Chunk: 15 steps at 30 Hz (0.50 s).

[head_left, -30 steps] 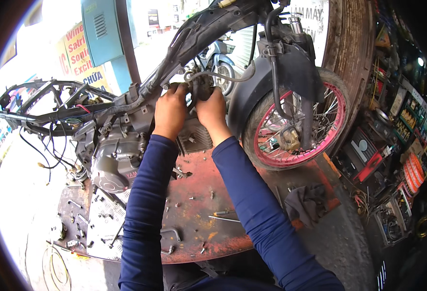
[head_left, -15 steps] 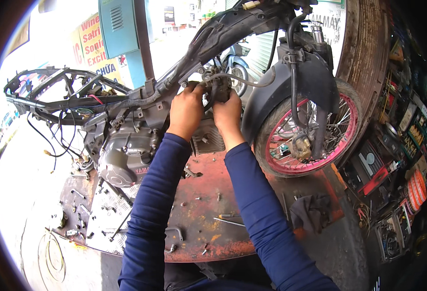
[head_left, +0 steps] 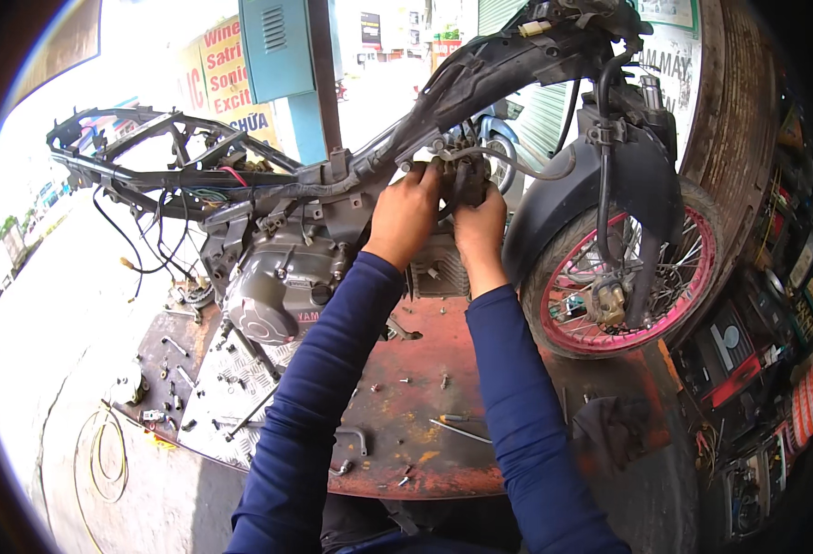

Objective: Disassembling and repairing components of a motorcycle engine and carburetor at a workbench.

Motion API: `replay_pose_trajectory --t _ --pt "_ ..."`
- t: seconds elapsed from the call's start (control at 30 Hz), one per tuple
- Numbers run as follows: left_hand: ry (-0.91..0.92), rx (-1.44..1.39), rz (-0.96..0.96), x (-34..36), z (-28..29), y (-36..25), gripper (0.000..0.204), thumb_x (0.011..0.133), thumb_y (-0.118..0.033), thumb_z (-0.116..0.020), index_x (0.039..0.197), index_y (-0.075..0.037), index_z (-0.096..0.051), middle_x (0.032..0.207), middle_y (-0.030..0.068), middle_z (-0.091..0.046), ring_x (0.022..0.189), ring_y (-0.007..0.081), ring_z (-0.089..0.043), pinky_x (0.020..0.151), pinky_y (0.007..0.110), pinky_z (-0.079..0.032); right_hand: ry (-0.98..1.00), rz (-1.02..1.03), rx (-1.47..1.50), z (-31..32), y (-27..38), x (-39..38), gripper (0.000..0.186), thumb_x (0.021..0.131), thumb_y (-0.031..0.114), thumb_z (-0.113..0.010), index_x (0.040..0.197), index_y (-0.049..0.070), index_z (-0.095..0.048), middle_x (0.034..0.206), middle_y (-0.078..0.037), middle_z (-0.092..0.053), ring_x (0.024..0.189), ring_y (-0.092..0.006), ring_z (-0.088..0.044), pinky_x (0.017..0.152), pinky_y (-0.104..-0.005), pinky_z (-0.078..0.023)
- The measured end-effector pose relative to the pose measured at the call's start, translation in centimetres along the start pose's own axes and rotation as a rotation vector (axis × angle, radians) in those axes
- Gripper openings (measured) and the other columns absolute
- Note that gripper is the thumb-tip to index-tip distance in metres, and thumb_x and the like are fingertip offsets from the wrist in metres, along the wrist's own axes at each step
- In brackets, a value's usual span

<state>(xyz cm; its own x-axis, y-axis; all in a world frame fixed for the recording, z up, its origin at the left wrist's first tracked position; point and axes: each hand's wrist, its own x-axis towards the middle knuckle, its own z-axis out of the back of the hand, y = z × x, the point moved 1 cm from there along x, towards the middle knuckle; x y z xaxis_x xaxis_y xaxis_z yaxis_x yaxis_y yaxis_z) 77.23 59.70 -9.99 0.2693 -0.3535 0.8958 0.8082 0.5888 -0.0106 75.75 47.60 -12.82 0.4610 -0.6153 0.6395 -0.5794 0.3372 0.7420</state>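
A stripped motorcycle stands across the work platform, its dark frame (head_left: 397, 148) sloping up to the right. My left hand (head_left: 405, 220) is closed at the left side of a dark, blocky part (head_left: 466, 182) below the frame, fingers curled behind it. On that part's right side, my right hand (head_left: 480, 226) grips with the thumb up along it. A grey hose (head_left: 554, 174) curves away to the right from just above my hands. Below them is the finned cylinder (head_left: 442, 268), with the grey engine (head_left: 273, 286) to the left. My fingertips are mostly hidden.
The front wheel (head_left: 702, 305), with its pink rim, stands to the right. Loose bolts, a bent wrench (head_left: 360, 439), a screwdriver (head_left: 457, 418) and a dark rag (head_left: 609, 427) lie on the red platform (head_left: 406, 374). Tool trays (head_left: 739, 346) line the far right; a coiled cable (head_left: 109, 452) lies left.
The whole scene has shifted right in the picture as the view turned left. Both hands stay on the dark part with nearly the same hold.
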Motion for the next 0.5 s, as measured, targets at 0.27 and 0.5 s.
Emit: replay_pose_trajectory --t 0.27,0.5 --pt "0.001 -0.033 -0.047 -0.3 -0.1 0.6 0.029 0.080 -0.004 -0.057 0.109 -0.005 -0.056 0.095 0.0190 -0.064 0.075 0.0373 -0.067 0.064 0.045 -0.055 0.032 0.027 -0.011 0.0 1.0 -0.6 0.038 0.089 0.032 -0.068 0.094 -0.005 -0.062 0.082 -0.016 -0.069 0.073 -0.0195 -0.066 0.065 -0.0327 -0.049" --pt "0.025 -0.022 -0.030 -0.4 -0.2 1.3 0.035 0.079 -0.003 -0.056 0.114 -0.004 -0.057 0.096 0.0204 -0.064 0.075 0.0374 -0.067 0.065 0.045 -0.055 0.054 -0.050 -0.033 -0.3 1.9 -0.9 0.044 0.089 0.039 -0.068 0.093 -0.005 -0.062 0.082 -0.016 -0.069 0.074 -0.0219 -0.067 0.067 -0.0343 -0.050"
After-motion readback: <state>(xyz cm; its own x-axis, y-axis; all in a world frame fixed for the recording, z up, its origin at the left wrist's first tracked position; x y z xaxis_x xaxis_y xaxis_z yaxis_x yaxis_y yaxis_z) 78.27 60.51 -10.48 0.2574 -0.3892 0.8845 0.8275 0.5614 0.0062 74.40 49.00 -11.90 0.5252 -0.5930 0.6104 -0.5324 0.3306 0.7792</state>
